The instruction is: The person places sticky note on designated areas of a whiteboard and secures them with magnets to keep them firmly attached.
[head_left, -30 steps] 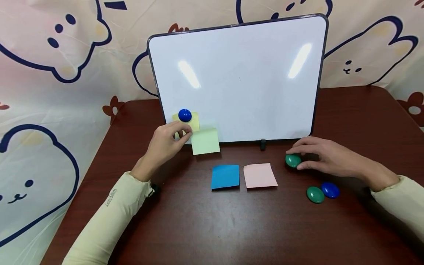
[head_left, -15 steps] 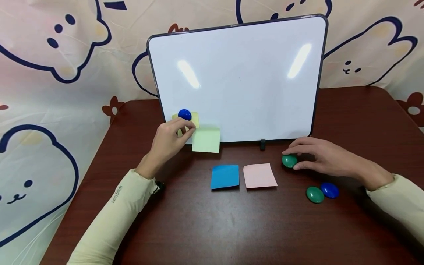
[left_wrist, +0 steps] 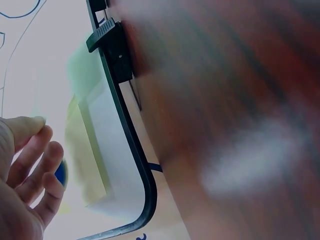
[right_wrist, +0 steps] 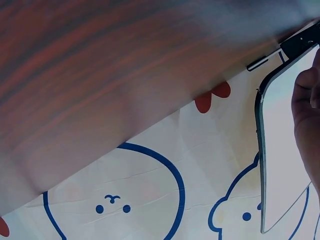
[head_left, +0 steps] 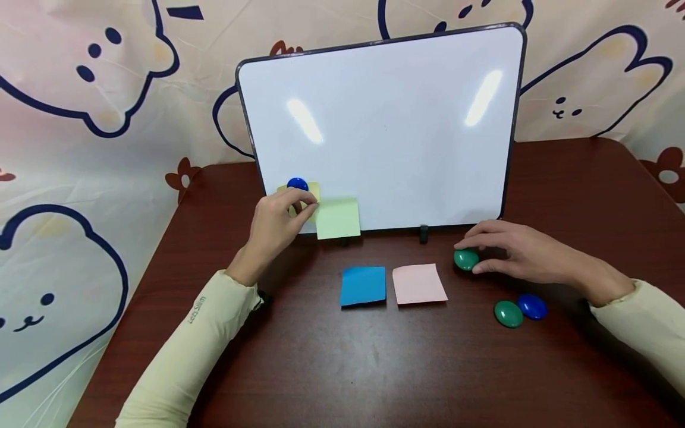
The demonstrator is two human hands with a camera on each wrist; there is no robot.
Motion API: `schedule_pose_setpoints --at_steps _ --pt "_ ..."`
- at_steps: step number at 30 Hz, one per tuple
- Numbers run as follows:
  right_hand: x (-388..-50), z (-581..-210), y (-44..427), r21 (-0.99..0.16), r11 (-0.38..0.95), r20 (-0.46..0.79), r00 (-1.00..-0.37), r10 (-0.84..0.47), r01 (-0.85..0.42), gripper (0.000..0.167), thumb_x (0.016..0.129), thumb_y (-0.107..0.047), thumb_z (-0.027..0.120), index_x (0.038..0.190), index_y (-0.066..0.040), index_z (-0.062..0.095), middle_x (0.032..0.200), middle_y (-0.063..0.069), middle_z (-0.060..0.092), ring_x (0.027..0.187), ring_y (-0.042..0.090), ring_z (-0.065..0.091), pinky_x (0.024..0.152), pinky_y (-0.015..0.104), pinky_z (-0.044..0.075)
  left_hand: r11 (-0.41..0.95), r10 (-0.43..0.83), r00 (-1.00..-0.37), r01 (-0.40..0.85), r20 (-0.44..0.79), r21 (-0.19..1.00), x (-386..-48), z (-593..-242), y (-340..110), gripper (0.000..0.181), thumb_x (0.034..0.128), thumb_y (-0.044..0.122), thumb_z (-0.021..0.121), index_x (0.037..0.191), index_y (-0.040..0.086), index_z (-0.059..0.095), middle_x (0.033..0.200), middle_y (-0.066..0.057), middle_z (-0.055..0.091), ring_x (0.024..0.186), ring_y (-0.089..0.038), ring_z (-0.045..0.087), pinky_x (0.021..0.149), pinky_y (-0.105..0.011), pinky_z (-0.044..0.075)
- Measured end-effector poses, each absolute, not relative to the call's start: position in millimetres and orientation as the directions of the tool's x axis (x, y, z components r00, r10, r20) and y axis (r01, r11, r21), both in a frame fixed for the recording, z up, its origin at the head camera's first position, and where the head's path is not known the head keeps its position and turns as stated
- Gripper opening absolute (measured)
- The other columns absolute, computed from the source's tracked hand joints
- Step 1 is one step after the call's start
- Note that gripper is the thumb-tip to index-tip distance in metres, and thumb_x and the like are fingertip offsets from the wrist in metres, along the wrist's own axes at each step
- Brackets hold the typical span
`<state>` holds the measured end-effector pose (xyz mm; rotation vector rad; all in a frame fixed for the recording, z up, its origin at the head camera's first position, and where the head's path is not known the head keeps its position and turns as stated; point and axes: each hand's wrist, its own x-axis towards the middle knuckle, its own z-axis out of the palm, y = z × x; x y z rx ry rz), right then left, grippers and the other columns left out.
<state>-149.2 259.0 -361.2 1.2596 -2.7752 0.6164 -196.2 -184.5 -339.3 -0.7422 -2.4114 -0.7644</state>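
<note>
Left hand (head_left: 277, 221): it pinches the pale green note (head_left: 339, 220) between thumb and fingers, near the upper left corner.
Pale green note: it overlaps the lower edge of the whiteboard (head_left: 385, 131) in the head view; I cannot tell whether the paper touches the surface. No magnet is on it, so I judge this note to be only partly done.
Right hand (head_left: 521, 252): it holds a green magnet (head_left: 465, 260) between thumb and fingers, to the right of the pink note (head_left: 420, 285). Whether this magnet touches the table (head_left: 342, 368) or is lifted is not clear.
Yellow note (head_left: 313, 189): it is at the lower left of the whiteboard, with a blue magnet (head_left: 297, 183) on it; the left hand covers a part. This one seems finished.
Blue note (head_left: 364, 286) and pink note: they lie side by side on the table, a little apart, without magnets. Both seem not yet begun.
Loose magnets: a loose green magnet (head_left: 508, 314) and a loose blue magnet (head_left: 532, 307) are together near the right wrist.
Count: of four notes, one is under a magnet, one is in hand, two are on the table; the work seems at an early stage.
</note>
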Motion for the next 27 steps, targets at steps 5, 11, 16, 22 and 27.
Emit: schedule_pose_setpoints --at_steps 5,11,16,22,27 --pt "-149.6 -361.5 259.4 -0.342 0.590 0.189 -0.668 -0.719 -0.731 0.049 0.079 -0.027 0.084 0.125 -0.030 0.067 0.123 -0.019 0.060 0.106 -0.004 0.055 0.089 0.015 0.050 0.696 0.316 -0.721 0.618 0.616 0.366 -199.5 -339.3 -179.5 0.009 0.0875 0.012 0.076 0.092 0.005 0.074 0.082 -0.009 0.072 0.069 -0.020 0.066 0.056 -0.030 0.048" --pt "-149.7 -360.6 258.7 -0.333 0.579 0.198 -0.656 -0.728 -0.744 0.048 0.081 -0.026 0.083 0.126 -0.031 0.067 0.122 -0.019 0.060 0.106 -0.003 0.055 0.089 0.014 0.049 0.710 0.292 -0.724 0.602 0.624 0.365 -203.5 -338.7 -173.5 0.010 0.0879 0.013 0.076 0.093 0.005 0.075 0.085 -0.009 0.074 0.069 -0.019 0.069 0.060 -0.033 0.053" --pt "-149.2 -360.2 258.2 -0.331 0.571 0.200 -0.647 -0.735 -0.751 0.047 0.082 -0.026 0.082 0.126 -0.031 0.066 0.122 -0.016 0.061 0.105 -0.002 0.056 0.090 0.013 0.048 0.727 0.267 -0.746 0.571 0.610 0.381 -206.0 -338.1 -166.7 0.011 0.0898 0.015 0.074 0.096 0.006 0.075 0.088 -0.010 0.075 0.071 -0.020 0.069 0.063 -0.034 0.055" --pt "-148.6 -360.2 257.8 -0.331 0.582 0.195 -0.657 -0.728 -0.743 0.048 0.081 -0.027 0.083 0.126 -0.033 0.066 0.123 -0.018 0.060 0.107 -0.002 0.056 0.091 0.013 0.048 0.743 0.221 -0.765 0.534 0.605 0.404 -206.0 -336.9 -159.8 0.012 0.0899 0.015 0.074 0.097 0.006 0.076 0.091 -0.011 0.075 0.070 -0.022 0.068 0.063 -0.036 0.055" --pt "-148.8 -360.3 257.8 -0.326 0.580 0.197 -0.654 -0.731 -0.747 0.048 0.081 -0.026 0.083 0.126 -0.033 0.066 0.123 -0.017 0.061 0.106 -0.002 0.056 0.090 0.015 0.050 0.764 0.206 -0.763 0.517 0.613 0.386 -205.7 -336.5 -154.8 0.012 0.0901 0.015 0.074 0.097 0.006 0.076 0.091 -0.011 0.075 0.069 -0.022 0.066 0.062 -0.034 0.053"
